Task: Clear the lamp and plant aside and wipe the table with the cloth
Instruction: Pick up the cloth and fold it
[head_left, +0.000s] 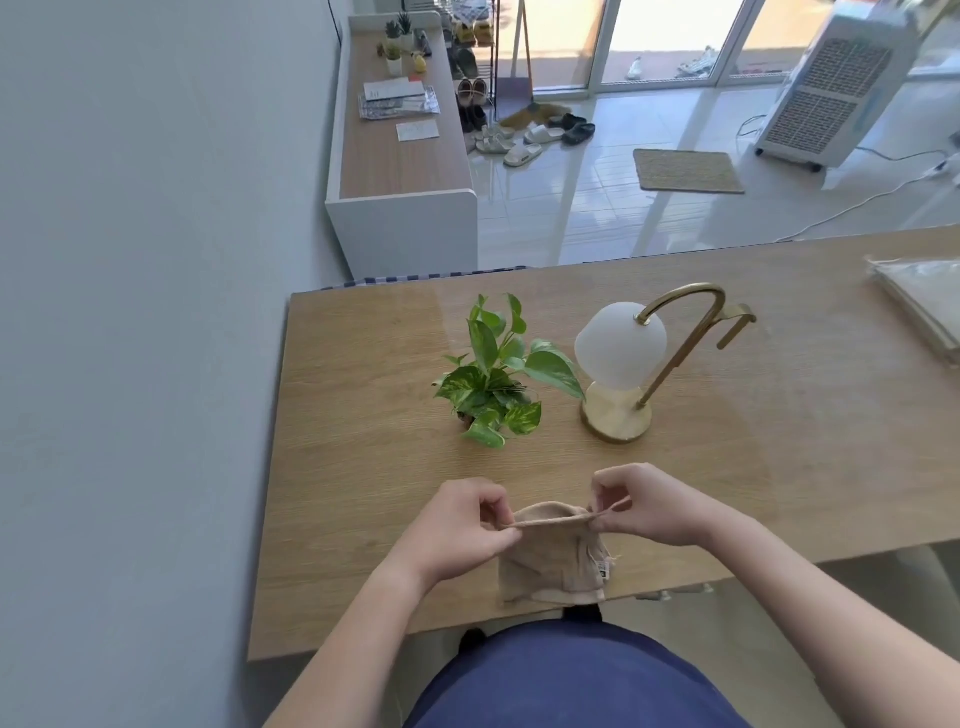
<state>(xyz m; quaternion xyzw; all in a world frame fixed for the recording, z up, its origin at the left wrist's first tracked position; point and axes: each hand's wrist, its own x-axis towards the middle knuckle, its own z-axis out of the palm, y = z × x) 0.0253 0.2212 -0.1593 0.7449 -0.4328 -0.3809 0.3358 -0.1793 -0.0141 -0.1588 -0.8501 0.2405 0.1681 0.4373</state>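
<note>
A beige cloth (553, 564) hangs folded over the near edge of the wooden table (363, 467). My left hand (460, 525) pinches its top left corner and my right hand (649, 506) pinches its top right corner, stretching the upper hem between them. Beyond the hands, a small green leafy plant (493, 374) stands in the middle of the table. Just to its right stands a lamp (623, 353) with a white globe shade, a curved brass arm and a round brass base.
A clear plastic packet (924, 301) lies at the table's far right edge. A grey wall runs along the left. Behind the table are a low cabinet (400, 171), shoes on a glossy tile floor, a doormat (685, 171) and an air cooler (841, 78).
</note>
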